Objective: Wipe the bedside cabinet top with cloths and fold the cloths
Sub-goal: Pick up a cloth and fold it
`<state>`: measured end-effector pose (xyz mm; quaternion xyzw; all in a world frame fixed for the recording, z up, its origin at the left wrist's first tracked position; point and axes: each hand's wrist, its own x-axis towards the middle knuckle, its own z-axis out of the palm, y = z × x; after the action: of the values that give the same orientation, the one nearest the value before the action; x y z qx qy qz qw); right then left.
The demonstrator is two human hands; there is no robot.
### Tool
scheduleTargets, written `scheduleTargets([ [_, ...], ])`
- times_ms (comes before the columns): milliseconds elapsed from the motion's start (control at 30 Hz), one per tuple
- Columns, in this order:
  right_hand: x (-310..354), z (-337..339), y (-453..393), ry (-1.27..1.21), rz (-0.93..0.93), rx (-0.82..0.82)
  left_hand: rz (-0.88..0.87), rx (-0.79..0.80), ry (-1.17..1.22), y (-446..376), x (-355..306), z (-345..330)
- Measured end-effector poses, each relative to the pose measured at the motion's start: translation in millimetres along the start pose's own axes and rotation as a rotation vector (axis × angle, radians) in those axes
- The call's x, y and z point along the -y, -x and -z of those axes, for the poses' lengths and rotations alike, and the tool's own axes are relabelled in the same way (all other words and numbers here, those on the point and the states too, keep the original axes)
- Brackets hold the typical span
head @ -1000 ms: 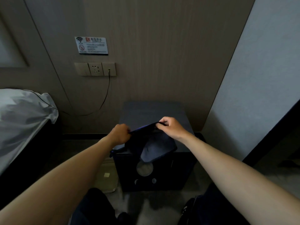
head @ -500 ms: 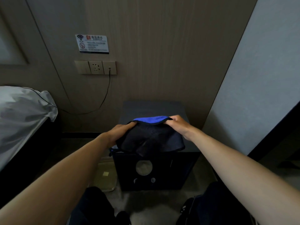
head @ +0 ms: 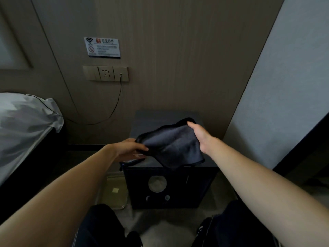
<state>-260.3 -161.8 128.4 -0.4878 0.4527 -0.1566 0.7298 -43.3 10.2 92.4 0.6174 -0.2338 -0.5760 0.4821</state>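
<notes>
A white notice card [head: 104, 47] with a wifi symbol and a no-smoking mark is fixed to the wood-grain wall panel [head: 178, 56] at the far left. Just below it sits a beige switch and socket plate [head: 105, 73], and a thin black cable [head: 114, 106] hangs from its right section and sags leftward toward the bed. White bedding [head: 23, 122] fills the left edge. On the floor nearby lies a clear glass tray [head: 114, 191]. A pale grey wall [head: 288, 82] rises on the right.
</notes>
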Motion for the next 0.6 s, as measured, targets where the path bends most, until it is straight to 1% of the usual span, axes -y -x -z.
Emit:
scheduleTargets([
  [33, 1, 1, 1, -0.014, -0.011, 0.000, -0.018, -0.025, 0.067, -3, 0, 3],
  [100, 1, 2, 1, -0.047, -0.016, -0.004, -0.027, -0.034, 0.118, -5, -1, 7],
  [200, -1, -2, 2, -0.077, -0.024, -0.057, -0.073, -0.104, 0.062, -6, -1, 5],
  [300, -3, -4, -1, -0.080, -0.013, -0.112, -0.154, -0.205, 0.133, -8, -1, -3],
  [400, -3, 1, -10, -0.079, 0.035, -0.146, -0.148, -0.181, 0.158, -7, 0, 1],
  [467, -1, 7, -11, -0.040, 0.078, -0.189, -0.159, -0.128, 0.096, -6, 2, 9],
  [533, 0, 13, -11, 0.009, 0.113, -0.240, -0.198, -0.109, -0.063, -3, 2, 15],
  [600, -1, 18, -10, 0.037, 0.148, -0.233, -0.253, -0.198, -0.260, -2, 3, 19],
])
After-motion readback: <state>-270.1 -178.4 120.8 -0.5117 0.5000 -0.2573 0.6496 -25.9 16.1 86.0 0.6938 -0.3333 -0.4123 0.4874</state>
